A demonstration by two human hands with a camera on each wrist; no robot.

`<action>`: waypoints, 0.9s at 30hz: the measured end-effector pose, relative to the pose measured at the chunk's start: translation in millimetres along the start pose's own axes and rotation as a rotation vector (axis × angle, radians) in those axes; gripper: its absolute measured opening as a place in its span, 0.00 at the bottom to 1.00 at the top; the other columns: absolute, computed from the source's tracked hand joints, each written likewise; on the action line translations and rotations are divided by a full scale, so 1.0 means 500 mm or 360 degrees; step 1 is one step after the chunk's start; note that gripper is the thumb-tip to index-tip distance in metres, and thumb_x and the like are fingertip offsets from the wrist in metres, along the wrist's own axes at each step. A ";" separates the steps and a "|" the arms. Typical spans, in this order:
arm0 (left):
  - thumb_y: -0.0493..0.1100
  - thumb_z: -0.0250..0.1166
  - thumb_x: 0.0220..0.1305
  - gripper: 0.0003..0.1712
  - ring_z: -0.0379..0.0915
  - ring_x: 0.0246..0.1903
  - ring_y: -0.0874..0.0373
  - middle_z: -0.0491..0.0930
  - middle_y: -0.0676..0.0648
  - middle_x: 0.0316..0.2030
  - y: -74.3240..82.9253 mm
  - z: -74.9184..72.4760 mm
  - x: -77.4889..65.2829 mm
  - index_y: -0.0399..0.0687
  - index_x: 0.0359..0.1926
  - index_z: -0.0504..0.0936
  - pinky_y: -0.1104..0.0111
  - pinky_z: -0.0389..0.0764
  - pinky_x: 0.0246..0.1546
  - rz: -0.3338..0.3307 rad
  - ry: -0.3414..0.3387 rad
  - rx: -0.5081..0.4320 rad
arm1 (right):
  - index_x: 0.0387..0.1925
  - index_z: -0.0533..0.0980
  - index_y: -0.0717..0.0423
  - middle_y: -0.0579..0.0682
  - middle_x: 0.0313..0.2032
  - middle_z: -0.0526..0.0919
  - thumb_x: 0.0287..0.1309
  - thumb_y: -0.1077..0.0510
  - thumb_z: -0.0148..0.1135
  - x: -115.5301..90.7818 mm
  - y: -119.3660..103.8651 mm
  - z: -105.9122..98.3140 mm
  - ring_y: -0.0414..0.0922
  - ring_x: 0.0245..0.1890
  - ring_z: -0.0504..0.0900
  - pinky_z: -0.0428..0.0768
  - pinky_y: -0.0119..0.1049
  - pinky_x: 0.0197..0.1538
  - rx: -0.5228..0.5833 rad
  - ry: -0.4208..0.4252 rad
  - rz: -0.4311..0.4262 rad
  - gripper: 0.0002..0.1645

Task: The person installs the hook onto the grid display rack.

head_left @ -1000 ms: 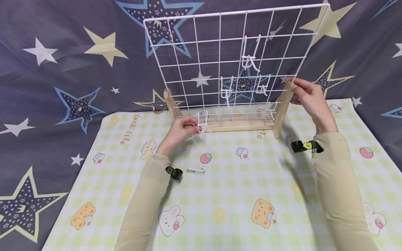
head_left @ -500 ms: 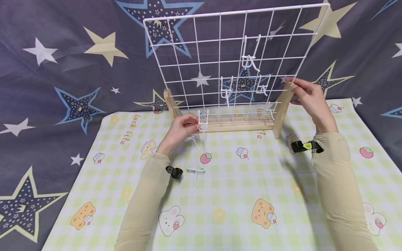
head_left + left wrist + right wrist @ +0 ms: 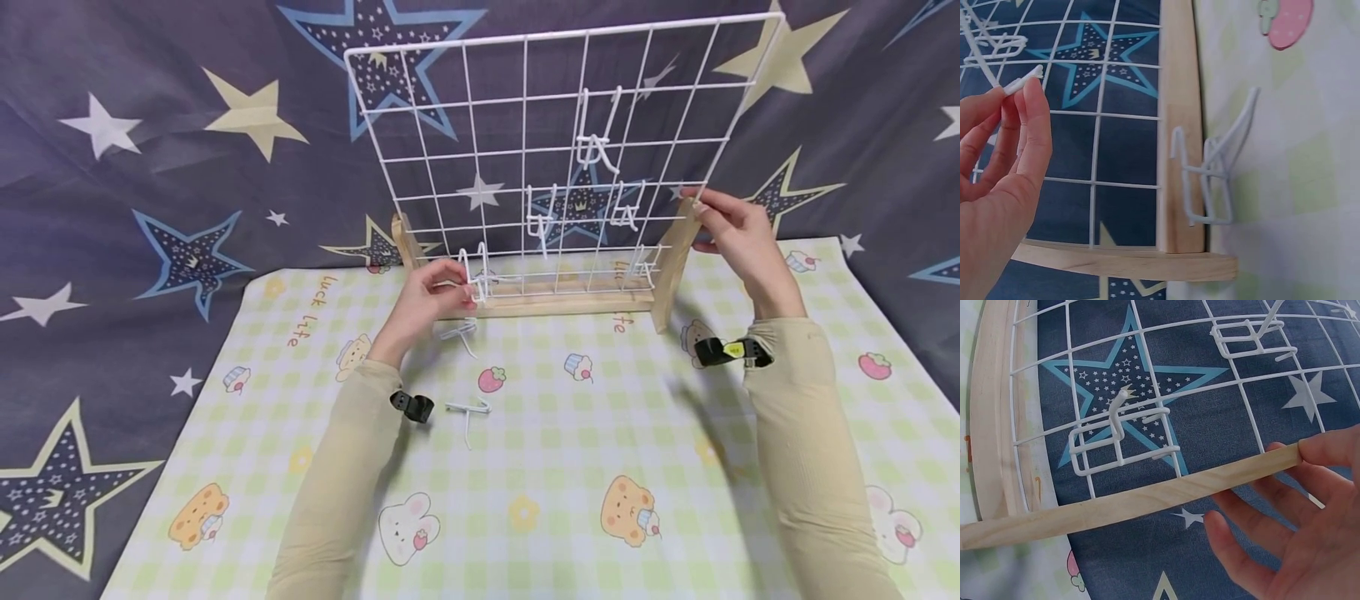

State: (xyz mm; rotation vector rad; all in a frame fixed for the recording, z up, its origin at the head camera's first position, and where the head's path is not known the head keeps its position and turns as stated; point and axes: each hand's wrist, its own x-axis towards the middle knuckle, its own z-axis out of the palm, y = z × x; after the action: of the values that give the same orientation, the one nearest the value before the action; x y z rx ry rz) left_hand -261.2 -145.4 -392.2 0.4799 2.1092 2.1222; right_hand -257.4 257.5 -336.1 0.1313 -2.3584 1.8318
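My left hand pinches a white wire hook in front of the lower left of a white wire grid panel. In the left wrist view, thumb and fingertips hold one end of this hook. The panel stands upright in a wooden stand. At the stand's right side post, my right hand grips the upper end between thumb and fingers. Several white hooks hang on the grid, among them an upper hook and a middle hook.
Two loose white hooks lie on the checked tablecloth: one hook just below my left hand, another hook nearer the front. A dark star-patterned curtain rises behind the table.
My left hand has moved slightly up and left, and the hook in it has tilted and risen against the grid. The right hand stays on the side post.
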 end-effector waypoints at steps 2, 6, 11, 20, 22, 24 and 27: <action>0.21 0.60 0.59 0.08 0.82 0.29 0.55 0.79 0.44 0.33 0.007 -0.001 0.001 0.28 0.40 0.74 0.58 0.85 0.39 0.0030 0.0012 -0.0029 | 0.63 0.74 0.49 0.43 0.55 0.79 0.71 0.51 0.51 0.000 0.000 0.000 0.38 0.47 0.77 0.81 0.22 0.40 -0.0009 -0.0001 0.0007 0.22; 0.21 0.60 0.59 0.08 0.82 0.29 0.53 0.79 0.43 0.32 0.022 -0.005 0.002 0.28 0.40 0.74 0.58 0.86 0.38 0.0086 0.0026 -0.0088 | 0.63 0.73 0.49 0.48 0.59 0.77 0.71 0.51 0.51 0.000 0.001 -0.001 0.38 0.48 0.77 0.81 0.22 0.40 -0.0029 -0.0007 0.0021 0.23; 0.22 0.60 0.60 0.08 0.82 0.29 0.52 0.78 0.42 0.31 0.044 -0.010 0.004 0.27 0.41 0.74 0.54 0.85 0.39 0.0151 0.0039 -0.0075 | 0.64 0.72 0.50 0.49 0.59 0.76 0.71 0.50 0.50 0.000 0.001 0.000 0.37 0.48 0.77 0.81 0.22 0.40 -0.0051 -0.0009 0.0022 0.24; 0.23 0.60 0.61 0.07 0.81 0.29 0.51 0.77 0.39 0.30 0.088 -0.007 0.021 0.28 0.40 0.74 0.52 0.85 0.39 0.0312 0.0011 -0.0051 | 0.65 0.71 0.54 0.47 0.58 0.77 0.71 0.50 0.50 -0.001 -0.001 0.002 0.37 0.47 0.77 0.81 0.22 0.38 -0.0055 -0.0008 0.0005 0.25; 0.23 0.60 0.61 0.06 0.81 0.28 0.51 0.77 0.37 0.30 0.098 -0.006 0.026 0.29 0.40 0.75 0.53 0.85 0.38 0.0350 0.0011 -0.0028 | 0.65 0.72 0.54 0.47 0.57 0.78 0.71 0.50 0.50 -0.002 -0.001 0.002 0.37 0.48 0.77 0.81 0.22 0.38 -0.0058 -0.0009 -0.0001 0.25; 0.23 0.60 0.61 0.06 0.81 0.27 0.51 0.78 0.37 0.30 0.109 -0.003 0.030 0.28 0.40 0.74 0.53 0.85 0.37 0.0382 0.0017 -0.0007 | 0.64 0.72 0.52 0.46 0.57 0.78 0.71 0.50 0.50 -0.003 0.000 0.001 0.37 0.47 0.77 0.81 0.22 0.38 -0.0064 -0.0006 -0.0004 0.24; 0.22 0.59 0.61 0.06 0.81 0.26 0.52 0.78 0.39 0.29 0.128 0.002 0.037 0.26 0.40 0.74 0.55 0.85 0.36 0.0428 0.0032 0.0019 | 0.63 0.74 0.49 0.44 0.55 0.79 0.71 0.50 0.50 -0.004 -0.001 0.001 0.37 0.46 0.77 0.81 0.23 0.37 -0.0075 -0.0005 0.0000 0.23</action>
State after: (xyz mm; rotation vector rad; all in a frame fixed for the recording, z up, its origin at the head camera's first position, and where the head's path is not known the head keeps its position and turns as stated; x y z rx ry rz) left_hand -269.3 -140.7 -326.4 0.7872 2.1770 2.2591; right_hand -255.6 256.9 -336.3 0.1286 -2.4015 1.7756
